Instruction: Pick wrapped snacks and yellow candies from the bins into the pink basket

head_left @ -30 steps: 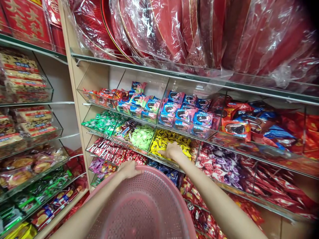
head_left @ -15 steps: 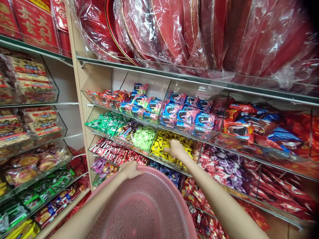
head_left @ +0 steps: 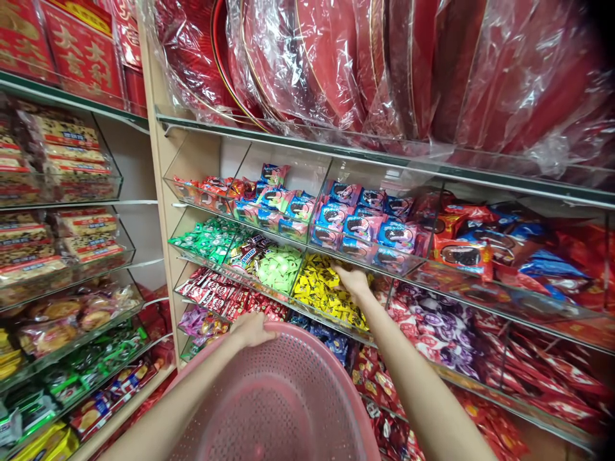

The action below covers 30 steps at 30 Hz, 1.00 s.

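My left hand [head_left: 252, 329] grips the near rim area of a large pink plastic basket [head_left: 327, 358], its fingers over the far edge. The perforated inside of the basket holds nothing that I can see. My right hand [head_left: 353, 282] reaches into a shelf bin of small yellow wrapped candies [head_left: 321, 285], at the back right of the pile. Its fingers look stretched out and apart, partly hidden against the bin, and no candy shows in them. Light green candies [head_left: 277, 267] and Snickers bars [head_left: 247, 255] lie in the bin to the left.
Packaged cakes in blue and pink wrappers [head_left: 360, 224] fill the shelf above, behind a clear front panel. Purple and red candies [head_left: 432, 326] are to the right. Red plastic-wrapped items [head_left: 331, 64] stand on top. A wooden upright [head_left: 156, 166] separates the left shelves.
My right hand has moved right and slightly back over the yellow candies, its fingers now less curled. My left hand and the basket stay put. The view has shifted slightly left.
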Tool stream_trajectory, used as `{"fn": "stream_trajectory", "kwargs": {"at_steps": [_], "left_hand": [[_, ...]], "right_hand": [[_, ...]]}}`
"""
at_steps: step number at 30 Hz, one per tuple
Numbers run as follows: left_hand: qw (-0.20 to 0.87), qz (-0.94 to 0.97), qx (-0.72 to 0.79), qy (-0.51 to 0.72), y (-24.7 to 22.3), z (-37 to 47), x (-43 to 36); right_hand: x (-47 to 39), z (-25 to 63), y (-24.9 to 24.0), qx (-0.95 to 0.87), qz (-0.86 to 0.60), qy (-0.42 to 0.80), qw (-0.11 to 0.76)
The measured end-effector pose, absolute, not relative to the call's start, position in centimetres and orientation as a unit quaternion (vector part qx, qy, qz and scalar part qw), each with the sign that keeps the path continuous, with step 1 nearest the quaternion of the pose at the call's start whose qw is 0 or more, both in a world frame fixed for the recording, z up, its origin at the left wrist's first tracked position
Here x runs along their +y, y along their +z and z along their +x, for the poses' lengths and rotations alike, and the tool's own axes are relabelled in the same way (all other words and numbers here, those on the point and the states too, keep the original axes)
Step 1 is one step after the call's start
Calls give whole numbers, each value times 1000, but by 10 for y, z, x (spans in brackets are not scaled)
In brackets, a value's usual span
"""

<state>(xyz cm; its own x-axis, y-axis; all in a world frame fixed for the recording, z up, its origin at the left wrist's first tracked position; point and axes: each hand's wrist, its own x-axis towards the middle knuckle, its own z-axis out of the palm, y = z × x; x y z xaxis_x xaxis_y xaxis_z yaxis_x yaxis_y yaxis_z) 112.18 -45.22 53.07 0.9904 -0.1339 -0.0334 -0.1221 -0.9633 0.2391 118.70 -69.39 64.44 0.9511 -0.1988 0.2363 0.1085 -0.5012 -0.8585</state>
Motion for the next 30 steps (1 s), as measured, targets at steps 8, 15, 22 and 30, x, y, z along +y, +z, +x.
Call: {"fn": "stream_trajectory", "kwargs": {"at_steps": [8,15,22,30], "left_hand": [[118,991,-65,-22,532,1122,-453],[118,990,-69,-15,534,1122,-452],[115,991,-63,-8,534,1118,-454],[111,992,-59,-1,539,1114,-451]], "right_hand": [[-697,1186,640,42,-828,-170,533],[-703,1186,653,83,-666,-153,726],[-713,1182,664,68,-458,-90,882],[-710,1180,669,92,-274,-85,954]]}}
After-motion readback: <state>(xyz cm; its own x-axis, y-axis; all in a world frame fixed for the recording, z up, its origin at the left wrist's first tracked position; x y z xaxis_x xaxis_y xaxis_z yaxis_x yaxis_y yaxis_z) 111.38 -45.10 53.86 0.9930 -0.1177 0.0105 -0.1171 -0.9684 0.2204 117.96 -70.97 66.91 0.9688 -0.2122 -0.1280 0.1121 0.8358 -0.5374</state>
